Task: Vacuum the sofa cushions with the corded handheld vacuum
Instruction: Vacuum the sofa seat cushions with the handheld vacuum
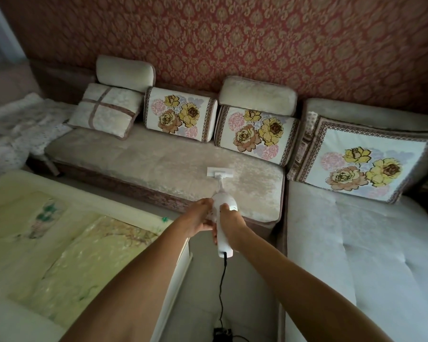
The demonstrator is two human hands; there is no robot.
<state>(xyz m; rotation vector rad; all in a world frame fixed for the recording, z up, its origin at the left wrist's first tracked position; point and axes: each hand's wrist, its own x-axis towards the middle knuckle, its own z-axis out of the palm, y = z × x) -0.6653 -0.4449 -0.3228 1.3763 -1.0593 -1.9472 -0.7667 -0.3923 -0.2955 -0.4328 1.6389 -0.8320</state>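
White plastic forms the handheld vacuum, which both hands hold above the front edge of the sofa seat cushion. The right hand wraps its fingers around the slim handle, thumb up near the rounded body. The left hand curls against the left side of that body, fingertips on the housing; how firmly it grasps is hard to tell. A narrow tube runs forward from the body to a flat rectangular nozzle that lies on the cushion, near its middle depth and toward its right end. A black cord leaves the handle's rear and drops to a dark plug block on the pale floor.

The seat cushion is beige, with a crushed, velvety sheen and a brownish patterned border along the front. Against the red damask wall lean three boxy back cushions printed with yellow and pink roses, a square cream pillow with crossed brown bands, and two plain cream bolsters on top.

Open cushion surface stretches left of the nozzle. To the right, a pale quilted chaise section butts against the cushion's end. A glossy yellow-green table stands to the left, leaving a narrow floor strip where the forearms reach through.
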